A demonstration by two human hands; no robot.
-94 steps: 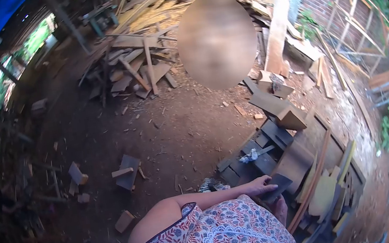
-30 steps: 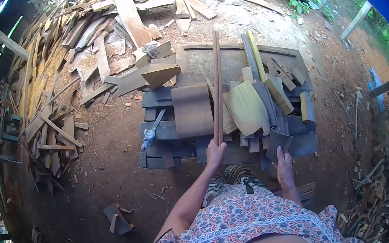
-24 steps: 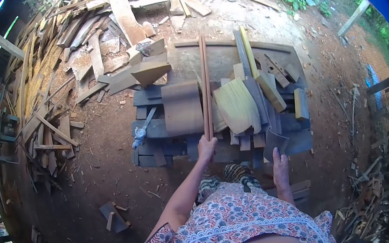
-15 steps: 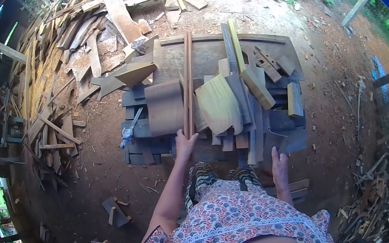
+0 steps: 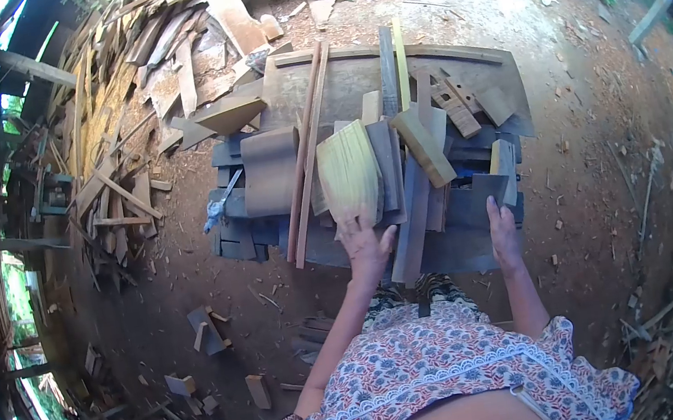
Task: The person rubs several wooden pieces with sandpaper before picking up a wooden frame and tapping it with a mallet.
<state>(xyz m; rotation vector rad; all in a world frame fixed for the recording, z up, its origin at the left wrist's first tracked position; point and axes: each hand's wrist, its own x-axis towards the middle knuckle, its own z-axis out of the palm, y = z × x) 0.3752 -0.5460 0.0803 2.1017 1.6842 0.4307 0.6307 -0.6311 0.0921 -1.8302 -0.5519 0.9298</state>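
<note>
Yellow-green, a wooden board [image 5: 350,167] touches my spread left grip [image 5: 364,247] while my right grip [image 5: 506,237] pinches a thin dark panel [image 5: 487,188].

A dark wooden table [image 5: 478,249] bears two slim reddish strips [image 5: 306,150], a curved brown panel [image 5: 272,176], a yellowish board [image 5: 347,164] and a thick block [image 5: 423,147].
</note>
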